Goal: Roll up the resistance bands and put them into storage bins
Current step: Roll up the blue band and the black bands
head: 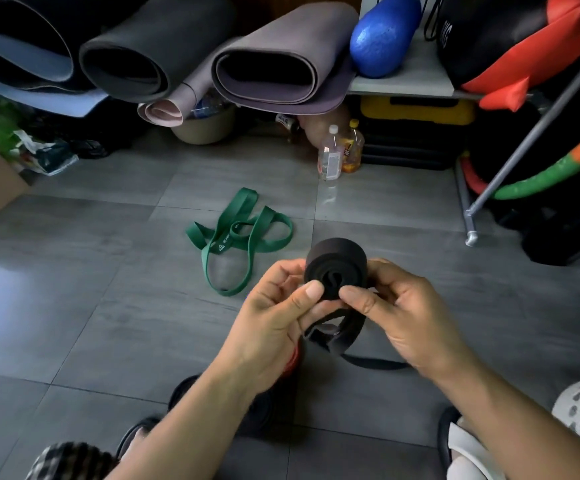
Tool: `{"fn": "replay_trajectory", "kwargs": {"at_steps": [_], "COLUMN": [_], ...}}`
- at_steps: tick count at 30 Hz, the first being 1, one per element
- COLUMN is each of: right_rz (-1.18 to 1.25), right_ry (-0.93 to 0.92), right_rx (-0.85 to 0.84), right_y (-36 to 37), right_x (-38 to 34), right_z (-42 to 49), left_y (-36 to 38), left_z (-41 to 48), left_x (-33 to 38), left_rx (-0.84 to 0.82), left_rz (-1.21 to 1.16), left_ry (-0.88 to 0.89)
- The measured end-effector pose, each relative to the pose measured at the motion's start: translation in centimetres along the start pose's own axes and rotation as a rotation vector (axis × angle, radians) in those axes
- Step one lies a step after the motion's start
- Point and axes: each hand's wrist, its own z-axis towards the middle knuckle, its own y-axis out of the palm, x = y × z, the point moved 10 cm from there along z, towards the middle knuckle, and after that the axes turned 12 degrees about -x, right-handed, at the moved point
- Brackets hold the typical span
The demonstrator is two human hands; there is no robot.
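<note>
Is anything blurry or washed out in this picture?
Head view: pale glare washes the grey tiled floor at left; the black rubber resistance band roll is sharp; the wrist of the left hand looks smeared; the upper left corner falls into shadow.

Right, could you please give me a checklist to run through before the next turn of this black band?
1. Left-hand grip pinches the rolled black rubber band: ok.
2. Right-hand grip pinches its other side: ok.
3. Roll wound tight and even: ok.
4. Loose black tail wound in: not ok, it hangs below the roll.
5. Green flat rubber band rolled: not ok, it lies loose on the grey tiled floor.
6. Storage bin at hand: cannot tell, none plainly in view.
</note>
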Motion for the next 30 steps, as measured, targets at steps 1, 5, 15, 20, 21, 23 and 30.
{"fn": "replay_trajectory", "kwargs": {"at_steps": [1,5,15,20,21,23,30], "right_rz": [-0.153,-0.878,-0.256,-0.009,-0.081,-0.450,-0.607], "right_ry": [0.019,0.046,-0.097,0.012,0.049,0.108,0.037], "right_rx": [-0.019,-0.209,-0.037,0.002,-0.015,-0.063,-0.057], "right_y": [-0.4,0.9,-1.1,-0.7,-0.9,-1.3,-0.9], "right_x": [-0.3,-0.1,-2.6,-1.6,-1.5,-1.4,-2.0], "right_z": [0.1,0.0,0.2,0.2,0.2,0.1,-0.1], "left_y": [-0.5,0.8,1.1,-0.1,-0.3,-0.2,0.2], "left_z": [0.2,0.8,0.0,0.4,0.4,0.5,0.3], "left_x": [0.7,3.1,4.2,2.3,2.1,2.2,3.3], "left_rx": [0.023,-0.163,-0.010,0.020,0.013,-0.051,0.007], "left_rz": [0.248,1.337,0.607,0.263,0.306,0.736,1.043], "left_ry": [-0.047,-0.037,0.104,0.070,0.026,-0.058,0.022]}}
